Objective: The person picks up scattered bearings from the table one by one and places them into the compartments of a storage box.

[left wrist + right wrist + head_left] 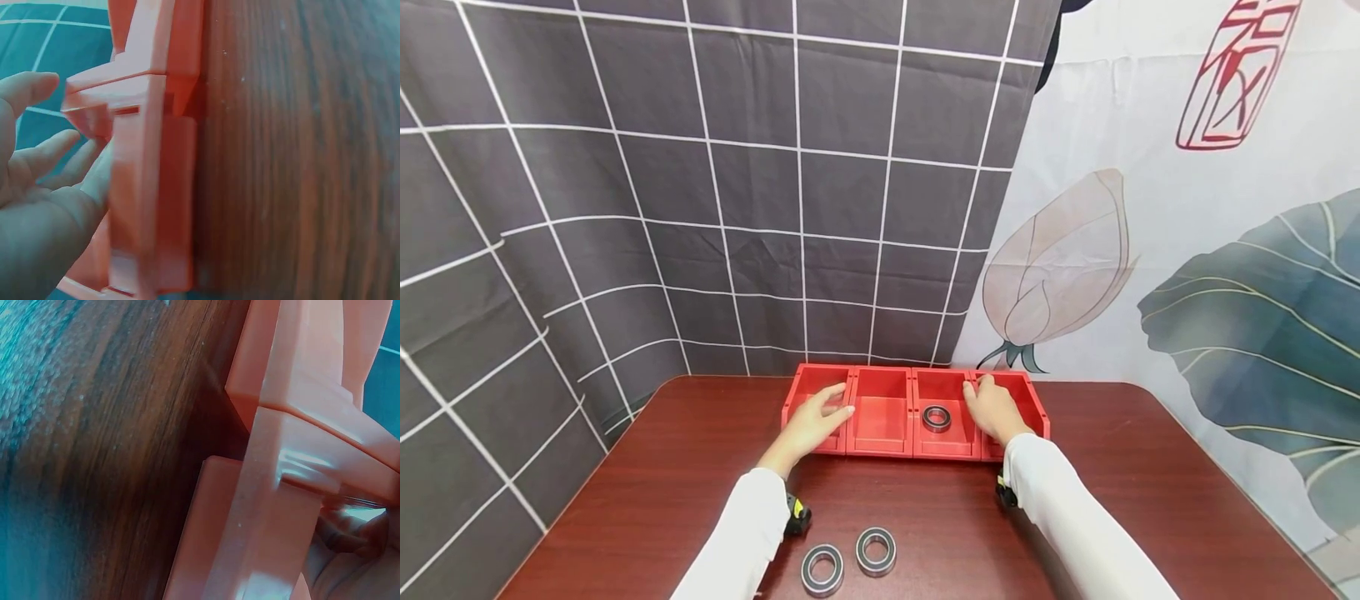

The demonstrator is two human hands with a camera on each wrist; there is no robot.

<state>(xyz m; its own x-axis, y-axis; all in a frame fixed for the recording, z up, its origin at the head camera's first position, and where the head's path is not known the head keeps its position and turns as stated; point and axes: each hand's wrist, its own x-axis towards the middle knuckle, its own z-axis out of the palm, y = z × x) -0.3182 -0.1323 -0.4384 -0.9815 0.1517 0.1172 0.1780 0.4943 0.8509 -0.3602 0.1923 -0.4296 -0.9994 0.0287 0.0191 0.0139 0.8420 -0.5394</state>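
Note:
A row of red plastic bins stands at the table's far edge. My left hand reaches over the leftmost bin with fingers spread and loosely bent. In the left wrist view its fingers are beside the bin wall, with nothing visible between them. My right hand is over the rightmost bin, fingers bent down near the divider. The bin wall hides most of them in the right wrist view, so any held thing is unclear. One ball bearing lies in the third bin from the left.
Two more ball bearings, a left one and a right one, lie on the brown wooden table near its front. A grey gridded curtain and a white printed cloth hang behind.

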